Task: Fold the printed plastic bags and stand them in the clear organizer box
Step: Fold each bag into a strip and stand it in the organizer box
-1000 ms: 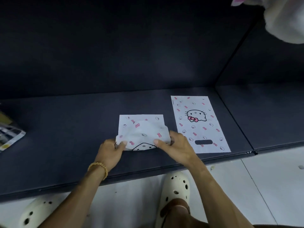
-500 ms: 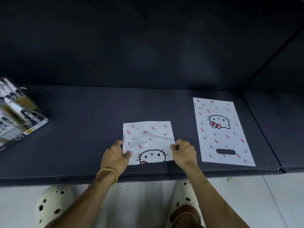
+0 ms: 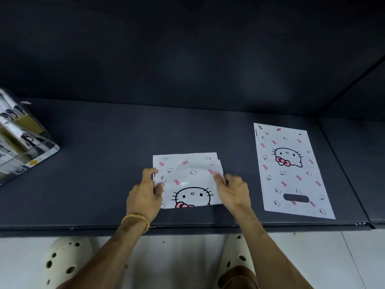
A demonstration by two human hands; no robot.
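A white plastic bag printed with cat faces and pink bows, folded in half (image 3: pixel 188 180), lies on the dark surface (image 3: pixel 93 184) in front of me. My left hand (image 3: pixel 145 195) pinches its left edge between thumb and fingers. My right hand (image 3: pixel 233 189) pinches its right edge, where the layers sit slightly offset. A second bag of the same print (image 3: pixel 289 170) lies flat and unfolded to the right, its handle slot toward me. The clear organizer box (image 3: pixel 23 140) sits at the far left, partly cut off, with folded printed bags inside.
The dark surface has a raised dark back wall (image 3: pixel 187 59) and a seam at the right (image 3: pixel 341 170). Its front edge runs just below my wrists. Beneath it is a light tiled floor (image 3: pixel 333 257) with my cream clogs (image 3: pixel 64 261).
The bag's top layer has been flattened from a crumpled fold to a smooth half-fold. Both hands moved from the near edge up to the bag's side edges. The view shifted left, showing more of the box.
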